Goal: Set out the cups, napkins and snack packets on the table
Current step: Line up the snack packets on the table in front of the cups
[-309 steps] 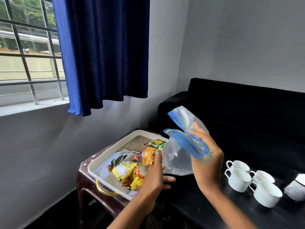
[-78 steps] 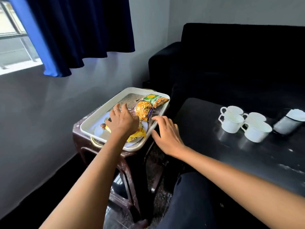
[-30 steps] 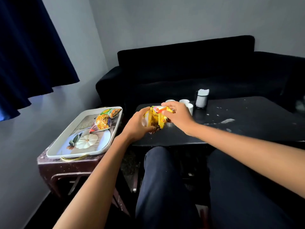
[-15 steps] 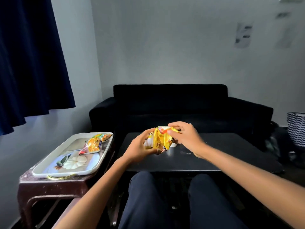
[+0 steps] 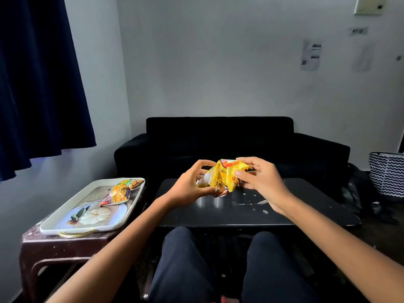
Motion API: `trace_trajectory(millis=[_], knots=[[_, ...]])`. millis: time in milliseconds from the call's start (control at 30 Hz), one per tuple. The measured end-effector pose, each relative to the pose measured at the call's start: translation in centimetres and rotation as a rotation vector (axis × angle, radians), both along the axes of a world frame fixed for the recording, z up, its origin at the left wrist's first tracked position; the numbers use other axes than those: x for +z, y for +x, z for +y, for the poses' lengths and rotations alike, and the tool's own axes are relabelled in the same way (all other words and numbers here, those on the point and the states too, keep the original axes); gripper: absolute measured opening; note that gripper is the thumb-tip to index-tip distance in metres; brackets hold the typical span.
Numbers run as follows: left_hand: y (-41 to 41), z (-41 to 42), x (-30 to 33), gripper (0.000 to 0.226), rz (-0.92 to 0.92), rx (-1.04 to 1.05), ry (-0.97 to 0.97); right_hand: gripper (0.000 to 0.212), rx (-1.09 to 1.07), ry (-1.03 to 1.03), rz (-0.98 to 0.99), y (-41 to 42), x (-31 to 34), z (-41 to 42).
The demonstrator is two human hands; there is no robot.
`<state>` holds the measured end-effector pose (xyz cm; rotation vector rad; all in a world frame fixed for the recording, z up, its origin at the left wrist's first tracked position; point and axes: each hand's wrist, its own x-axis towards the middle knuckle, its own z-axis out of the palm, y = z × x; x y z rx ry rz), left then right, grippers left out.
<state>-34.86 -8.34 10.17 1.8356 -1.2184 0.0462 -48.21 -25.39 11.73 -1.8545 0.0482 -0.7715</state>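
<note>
Hands, left and right, pinch yellow snack packets between them, held just above the counter.

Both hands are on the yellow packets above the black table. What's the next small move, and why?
Probably lower the bunch of crinkled yellow snack packets onto the bare near part of the glossy black table and let go. The left hand and right hand both grip the bunch in the air above the tabletop, and two more orange-and-green packets wait on the white tray.
</note>
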Motion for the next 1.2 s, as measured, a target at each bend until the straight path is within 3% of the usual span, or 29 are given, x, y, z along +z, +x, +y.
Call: trace_trajectory(millis=[233,600,800,1000,1200], knots=[[-0.7,-0.1,0.1,0.036,-0.013,0.053,-0.049,0.027,-0.13,0.008,-0.162,-0.1,-0.3,0.9],[-2.6,-0.9,-0.2,0.02,-0.604,0.393,-0.187,0.027,-0.201,0.021,-0.26,-0.3,-1.6,0.9],[-2.6,-1.0,-0.5,0.016,-0.551,0.366,-0.142,0.022,-0.254,-0.001,-0.291,-0.4,-2.5,1.7],[-2.9,-0.9,-0.5,0.013,-0.676,0.413,-0.074,0.023,-0.303,-0.092,-0.28,-0.8,-2.5,2.8],[-2.9,-1.4,-0.6,0.012,-0.675,0.419,-0.101,0.021,-0.308,-0.143,-0.269,-0.8,-2.4,2.9]])
